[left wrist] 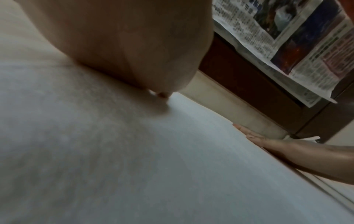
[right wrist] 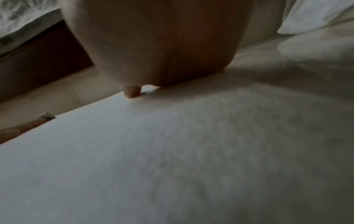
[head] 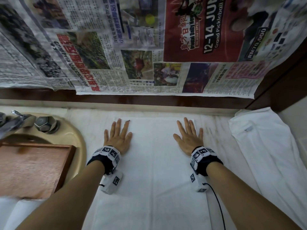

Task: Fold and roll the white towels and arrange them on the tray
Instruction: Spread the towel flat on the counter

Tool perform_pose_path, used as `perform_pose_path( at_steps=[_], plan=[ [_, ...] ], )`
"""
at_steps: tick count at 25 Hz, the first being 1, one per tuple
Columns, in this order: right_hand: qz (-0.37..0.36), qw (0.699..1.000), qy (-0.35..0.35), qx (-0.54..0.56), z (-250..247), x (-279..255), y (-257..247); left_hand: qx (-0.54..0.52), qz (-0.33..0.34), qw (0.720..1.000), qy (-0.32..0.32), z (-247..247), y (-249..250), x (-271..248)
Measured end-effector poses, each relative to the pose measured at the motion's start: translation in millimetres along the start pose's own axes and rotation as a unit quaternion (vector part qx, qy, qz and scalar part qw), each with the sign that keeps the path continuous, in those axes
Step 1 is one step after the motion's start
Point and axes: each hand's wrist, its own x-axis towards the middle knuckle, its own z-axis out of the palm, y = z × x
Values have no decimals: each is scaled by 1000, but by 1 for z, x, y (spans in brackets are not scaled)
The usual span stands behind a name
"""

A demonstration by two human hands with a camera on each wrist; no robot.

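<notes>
— Where's the towel?
— Spread flat on the bench, beside the tray.
— And the hands?
— Left hand and right hand press it, palms down, fingers straight, well apart.

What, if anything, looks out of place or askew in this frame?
The wooden tray sits over the sink basin rather than on the counter, and newspaper sheets cover the wall behind. A second white towel lies rumpled at right. The towel under both flat hands lies smooth and square.
</notes>
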Motion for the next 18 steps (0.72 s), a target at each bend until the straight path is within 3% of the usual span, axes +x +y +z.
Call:
perform_pose_path(
  at_steps=[7,9,11,13,15,17,18],
  plan=[
    [36,999,-24,9,-16,-5,-15,3,-24,1000,13,-12,9,-1],
    [-25,1000,-8,-2,-4,-37,-34,-8,11,1000,16,-6,29,-26],
    [-121,992,-23,-19,31,-84,-60,-20,93,995,-27,20,55,-66],
    [-148,987,-47,-36,59,-118,-60,-11,132,989,-62,47,55,-99],
    [-73,996,-35,-33,65,-121,-31,-2,77,996,-32,52,20,-104],
    [79,997,-16,8,58,-123,-1,-44,-44,998,3,42,-17,-106],
    [115,993,-16,10,58,-132,1,-55,-75,996,2,39,-25,-114]
  ],
)
